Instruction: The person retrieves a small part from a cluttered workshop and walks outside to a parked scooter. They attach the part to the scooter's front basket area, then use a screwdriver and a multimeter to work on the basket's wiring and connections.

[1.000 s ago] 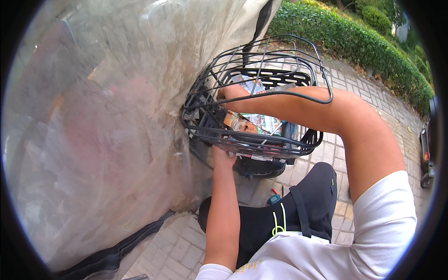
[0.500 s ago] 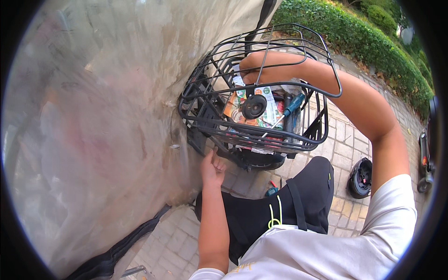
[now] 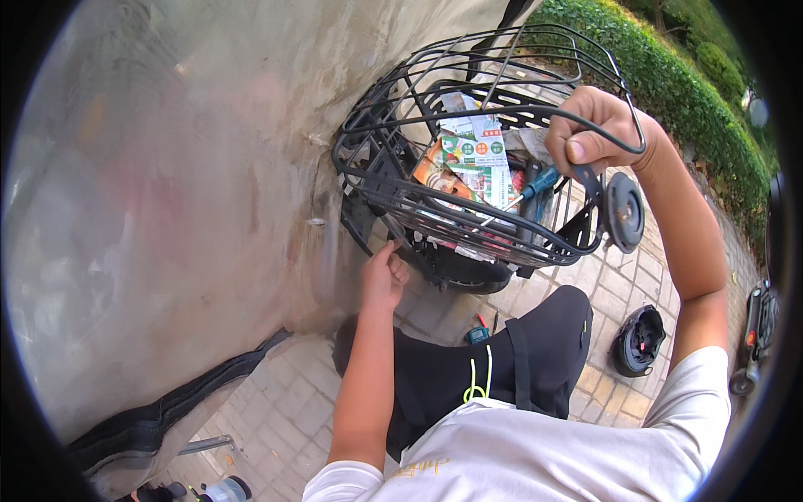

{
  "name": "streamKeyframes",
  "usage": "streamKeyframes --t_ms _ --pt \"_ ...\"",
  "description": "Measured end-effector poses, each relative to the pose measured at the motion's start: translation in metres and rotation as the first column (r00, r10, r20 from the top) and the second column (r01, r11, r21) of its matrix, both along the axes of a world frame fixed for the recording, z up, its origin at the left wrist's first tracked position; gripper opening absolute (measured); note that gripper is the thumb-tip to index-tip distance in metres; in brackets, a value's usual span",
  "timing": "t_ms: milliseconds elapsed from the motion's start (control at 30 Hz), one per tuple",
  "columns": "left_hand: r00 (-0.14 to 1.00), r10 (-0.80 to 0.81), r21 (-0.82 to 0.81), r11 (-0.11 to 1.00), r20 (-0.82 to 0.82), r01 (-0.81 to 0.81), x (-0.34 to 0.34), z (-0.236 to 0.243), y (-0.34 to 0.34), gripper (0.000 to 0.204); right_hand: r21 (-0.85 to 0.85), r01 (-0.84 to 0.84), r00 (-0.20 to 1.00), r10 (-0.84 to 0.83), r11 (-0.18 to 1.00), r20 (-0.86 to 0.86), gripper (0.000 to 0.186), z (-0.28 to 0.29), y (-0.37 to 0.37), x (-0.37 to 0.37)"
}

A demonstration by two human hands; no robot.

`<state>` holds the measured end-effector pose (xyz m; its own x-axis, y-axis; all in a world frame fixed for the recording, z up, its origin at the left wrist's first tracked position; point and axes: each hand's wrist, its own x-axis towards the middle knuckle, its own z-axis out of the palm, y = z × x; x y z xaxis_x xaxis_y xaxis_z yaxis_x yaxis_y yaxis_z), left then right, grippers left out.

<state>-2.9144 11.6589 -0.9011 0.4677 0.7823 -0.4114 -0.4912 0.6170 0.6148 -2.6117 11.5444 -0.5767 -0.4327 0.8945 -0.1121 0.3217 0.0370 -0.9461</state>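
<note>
My right hand (image 3: pixel 595 130) is closed at the right of the wire basket (image 3: pixel 468 113), beside its raised rim. From its fingers a flat dark strip runs to a round black disc horn (image 3: pixel 624 213), which hangs outside the basket. Low at the basket's left, my left hand (image 3: pixel 385 278) is closed, its fingertips against a dark part under the basket; what they pinch is too small to make out. Inside the basket lie printed cardboard pieces (image 3: pixel 481 159) and a screwdriver (image 3: pixel 539 181) with a blue handle, its shaft pointing down left.
A cloudy plastic sheet (image 3: pixel 184 209) rises along the left. Below the basket is a black wheel (image 3: pixel 468 276). A small teal tool (image 3: pixel 478 335) lies by my knees, and a black helmet (image 3: pixel 638 341) rests on the paving. The hedge (image 3: pixel 669 109) stands behind, a scooter (image 3: pixel 753 335) far right.
My right hand has come out from over the basket's back and moved right with the horn, from above the cardboard to outside the basket. My left hand stays low beside the basket.
</note>
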Motion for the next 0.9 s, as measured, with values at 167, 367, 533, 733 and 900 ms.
streamKeyframes --t_ms 167,367,533,733,900 --pt "0.992 -0.01 0.055 0.998 -0.123 0.017 0.023 0.004 0.018 0.016 -0.382 -0.456 0.827 0.542 0.804 0.153 0.036 0.023 -0.014 0.022" --pt "0.564 0.267 0.577 0.654 -0.781 0.489 0.04 0.007 0.015 0.033 -0.715 0.175 0.193 0.688 0.677 0.699 0.048 -0.03 -0.068 0.049" --pt "0.215 0.418 0.449 0.615 -0.883 0.649 0.054 0.002 0.003 0.034 -0.765 0.345 0.13 0.78 0.544 0.613 0.045 -0.082 -0.093 0.077" --pt "0.38 0.566 0.677 0.537 -0.732 0.503 0.051 -0.004 0.005 0.023 0.278 0.029 0.904 -0.144 0.96 0.402 0.032 -0.028 -0.103 0.015" --pt "0.544 0.588 0.791 0.543 -0.598 0.282 0.04 0.0 0.005 0.023 0.739 -0.023 0.91 -0.292 0.673 0.295 0.035 -0.019 -0.11 -0.066"
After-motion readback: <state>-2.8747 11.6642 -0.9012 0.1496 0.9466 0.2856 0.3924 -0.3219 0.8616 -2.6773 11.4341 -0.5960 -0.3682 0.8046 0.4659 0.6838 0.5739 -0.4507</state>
